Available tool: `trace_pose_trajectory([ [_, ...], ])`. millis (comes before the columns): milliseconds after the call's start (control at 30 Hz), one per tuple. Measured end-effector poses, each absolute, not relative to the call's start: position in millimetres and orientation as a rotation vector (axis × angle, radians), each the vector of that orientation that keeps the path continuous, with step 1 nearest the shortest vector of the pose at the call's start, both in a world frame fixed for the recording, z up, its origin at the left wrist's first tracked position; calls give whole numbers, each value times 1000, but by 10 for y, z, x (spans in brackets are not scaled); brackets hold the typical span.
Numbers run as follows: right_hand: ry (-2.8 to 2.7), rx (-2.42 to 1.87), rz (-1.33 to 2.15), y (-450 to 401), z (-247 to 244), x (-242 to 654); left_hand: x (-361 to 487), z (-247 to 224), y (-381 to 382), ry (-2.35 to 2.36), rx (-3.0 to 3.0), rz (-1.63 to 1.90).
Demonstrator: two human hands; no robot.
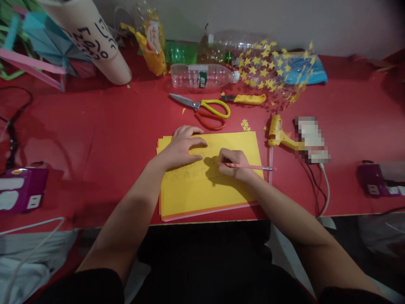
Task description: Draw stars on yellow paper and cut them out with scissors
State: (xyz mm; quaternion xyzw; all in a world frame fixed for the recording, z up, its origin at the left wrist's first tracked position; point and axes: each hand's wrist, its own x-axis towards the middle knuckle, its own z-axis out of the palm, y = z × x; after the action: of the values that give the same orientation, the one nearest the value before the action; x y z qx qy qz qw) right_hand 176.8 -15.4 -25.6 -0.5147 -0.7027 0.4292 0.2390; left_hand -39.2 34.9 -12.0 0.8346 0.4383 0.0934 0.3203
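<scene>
A stack of coloured paper with a yellow sheet (202,196) on top lies on the red table in front of me. Faint star outlines are drawn across the sheet's left and middle part. My left hand (186,147) rests on the sheet's upper left, fingers spread. In my right hand (233,164) is a pink pencil (249,166), gripped between thumb and fingers, its eraser end pointing right. The hand sits on the right half of the sheet, and the pencil's tip is near the drawn rows.
Beyond the paper lie scissors (202,105), a yellow utility knife (245,99), small cut stars (245,125) and a clear plastic bottle (202,77). A glue gun (276,131) and a blurred-out phone (312,139) with a cable are at right. A white cylinder (95,42) stands back left.
</scene>
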Motion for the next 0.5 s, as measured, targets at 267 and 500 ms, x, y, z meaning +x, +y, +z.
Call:
trace_pose_trajectory([
  [267, -1914, -1393, 1186, -154, -254, 1775, -389, -105, 348, 1153, 2191, 237],
  [500, -1889, -1384, 1167, -175, -256, 1755, -390, -107, 349, 1155, 2186, 246],
])
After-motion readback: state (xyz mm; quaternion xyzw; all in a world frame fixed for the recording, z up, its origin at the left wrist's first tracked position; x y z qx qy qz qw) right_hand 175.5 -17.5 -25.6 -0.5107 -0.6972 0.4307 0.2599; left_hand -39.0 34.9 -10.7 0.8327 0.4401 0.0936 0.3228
